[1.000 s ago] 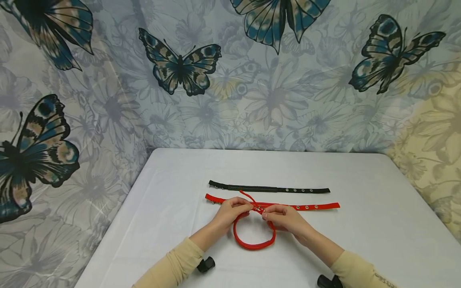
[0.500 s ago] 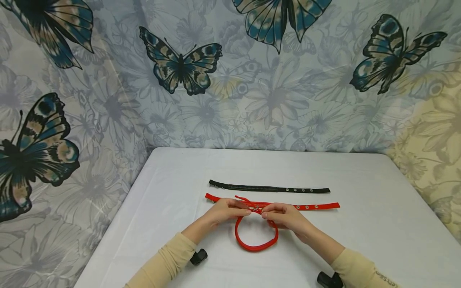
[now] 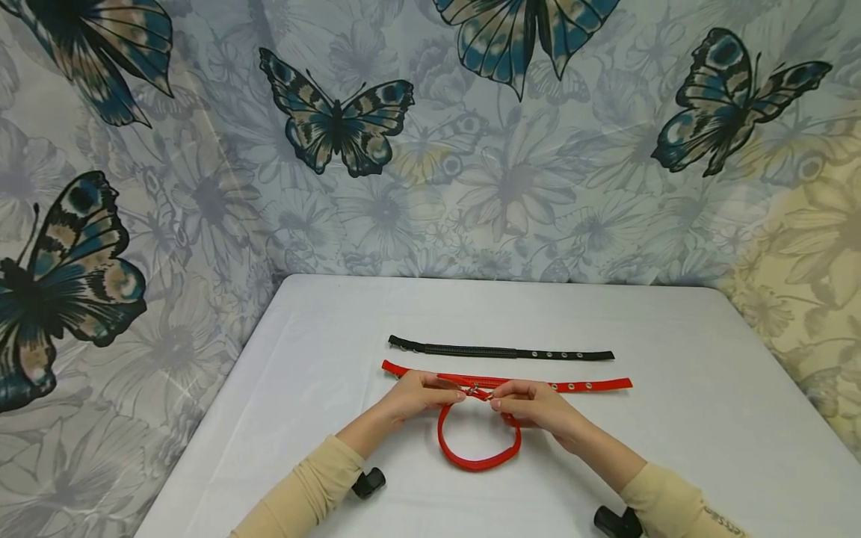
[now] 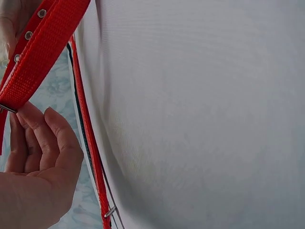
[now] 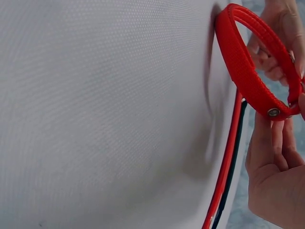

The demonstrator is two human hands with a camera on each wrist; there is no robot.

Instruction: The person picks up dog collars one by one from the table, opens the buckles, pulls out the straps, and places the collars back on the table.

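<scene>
A red collar (image 3: 479,464) is bent into a loop in front of me, its lower part close over the white table. My left hand (image 3: 418,396) pinches the strap at the left of the metal buckle (image 4: 7,109). On the other side, my right hand (image 3: 536,404) holds the collar between thumb and fingers beside the buckle. Metal eyelets (image 4: 29,35) show along the inner strap in the left wrist view. In the right wrist view the loop stands tilted, and part of the buckle area is hidden behind the fingers.
Behind the hands, a second red collar (image 3: 592,386) with eyelets lies flat across the white table (image 3: 673,448). Farther back is a black collar (image 3: 471,351), also laid out straight. A butterfly-patterned cloth (image 3: 430,224) hangs beyond the table's far edge.
The strap's free end, sticking up behind the loop, has swung left and down toward my left fingers. My left hand shifted slightly left; the right has barely moved.
</scene>
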